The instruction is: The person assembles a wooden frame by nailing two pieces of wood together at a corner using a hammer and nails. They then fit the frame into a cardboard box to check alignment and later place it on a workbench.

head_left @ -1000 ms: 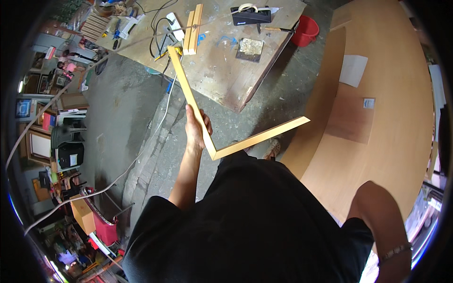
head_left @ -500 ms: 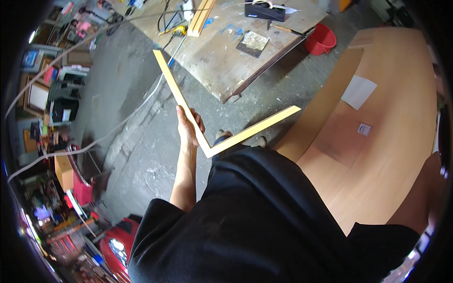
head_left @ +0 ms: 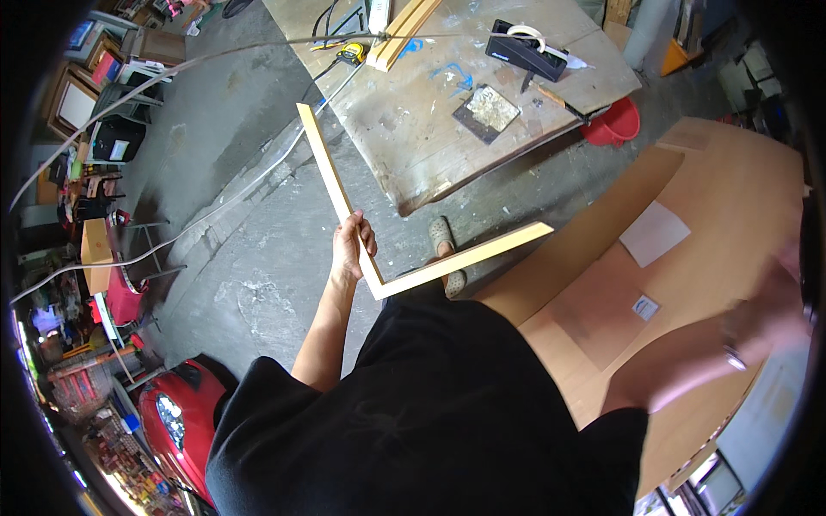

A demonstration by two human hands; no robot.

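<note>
My left hand is closed around one leg of an L-shaped wooden frame piece, close to its corner. Pale yellow wood forms both legs; one points up toward the worktable, the other reaches right across my front. Out at the right, my right hand is smeared by motion over a large cardboard sheet, so its fingers and anything in them cannot be made out. A bracelet or watch shows at that wrist.
Ahead stands a paint-stained worktable with wood strips, a yellow tape measure, a black tape dispenser and a stained square plate. A red bucket sits beside it. A pale cable crosses at left.
My right arm has swung forward into view over the cardboard. The left hand still grips the frame piece, a little lower in the picture. The view has shifted, showing more of my feet.
</note>
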